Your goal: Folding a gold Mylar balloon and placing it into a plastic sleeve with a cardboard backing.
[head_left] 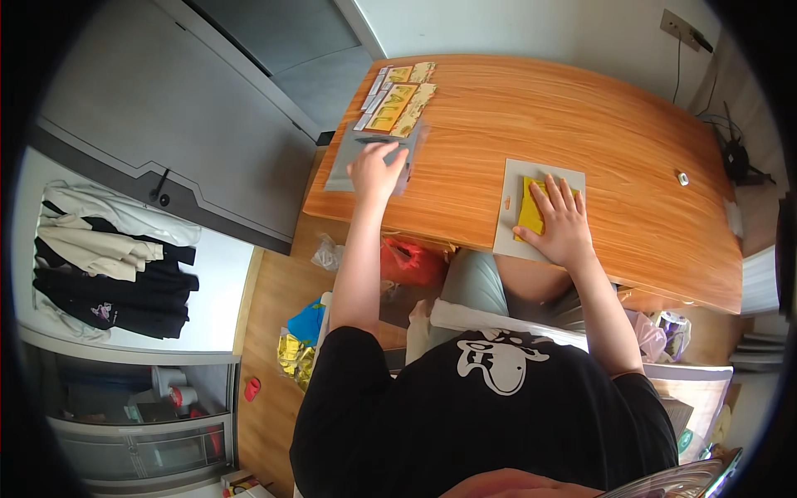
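My right hand [560, 220] lies flat with its fingers spread over a folded yellow piece [531, 217], whose material I cannot make out. Under that piece is a flat pale grey sheet [516, 236] with a small hang hole, resting near the table's front edge. My left hand [378, 170] is over a stack of grey, partly see-through plastic sleeves [340, 174] at the table's left end. Its fingers are bent and apart, and I see nothing held in them. Just beyond the sleeves lie several orange and yellow printed packs [392, 108].
A small white object [682, 178] sits on the right of the wooden table [481, 108]. Dark cables [735, 153] run near the wall socket [682, 29]. Below the table are a red plastic bag [411, 261] and gold and blue wrappers [299, 340]. A grey door [183, 108] stands left.
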Demonstrator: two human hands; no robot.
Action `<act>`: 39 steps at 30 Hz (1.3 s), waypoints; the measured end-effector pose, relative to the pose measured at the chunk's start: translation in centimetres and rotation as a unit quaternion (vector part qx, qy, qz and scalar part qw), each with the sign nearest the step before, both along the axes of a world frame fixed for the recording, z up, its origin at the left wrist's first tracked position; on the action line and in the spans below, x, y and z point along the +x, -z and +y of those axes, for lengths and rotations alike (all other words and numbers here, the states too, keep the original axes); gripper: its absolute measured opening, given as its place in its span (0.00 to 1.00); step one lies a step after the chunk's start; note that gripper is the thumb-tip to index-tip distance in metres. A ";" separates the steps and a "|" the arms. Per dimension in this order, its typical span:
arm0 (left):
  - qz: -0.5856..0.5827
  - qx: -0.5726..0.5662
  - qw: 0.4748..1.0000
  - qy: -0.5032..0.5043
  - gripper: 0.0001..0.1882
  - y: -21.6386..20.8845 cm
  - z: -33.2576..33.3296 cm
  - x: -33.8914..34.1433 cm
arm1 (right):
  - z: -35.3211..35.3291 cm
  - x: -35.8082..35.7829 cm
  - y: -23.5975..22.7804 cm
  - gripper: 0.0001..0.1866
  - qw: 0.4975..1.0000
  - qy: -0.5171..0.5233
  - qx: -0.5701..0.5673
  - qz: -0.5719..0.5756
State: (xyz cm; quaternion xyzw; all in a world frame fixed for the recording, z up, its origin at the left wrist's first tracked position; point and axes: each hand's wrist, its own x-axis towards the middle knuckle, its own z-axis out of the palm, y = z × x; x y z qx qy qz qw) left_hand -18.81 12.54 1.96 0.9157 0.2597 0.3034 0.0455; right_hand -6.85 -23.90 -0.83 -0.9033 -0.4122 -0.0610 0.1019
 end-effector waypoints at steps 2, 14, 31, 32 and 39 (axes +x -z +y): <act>-0.018 0.104 0.994 0.009 0.22 1.3 0.0 0.0 | 0.2 -0.1 -0.1 0.50 1.000 0.000 0.005 0.000; -0.024 -0.084 0.996 -0.035 0.13 3.3 0.9 0.7 | 0.2 -0.1 -0.3 0.49 1.000 0.001 0.000 0.013; 0.014 -0.129 0.983 -0.129 0.14 -1.9 -0.7 0.9 | -0.2 0.1 -0.1 0.50 1.000 0.009 -0.009 0.015; 0.015 -0.127 0.984 -0.127 0.14 -3.0 -1.9 0.4 | -0.3 0.1 -0.1 0.50 1.000 0.011 -0.008 0.016; -0.128 0.111 0.981 0.089 0.05 -5.5 -12.0 -4.1 | -0.6 0.2 0.2 0.50 1.000 0.011 -0.003 0.012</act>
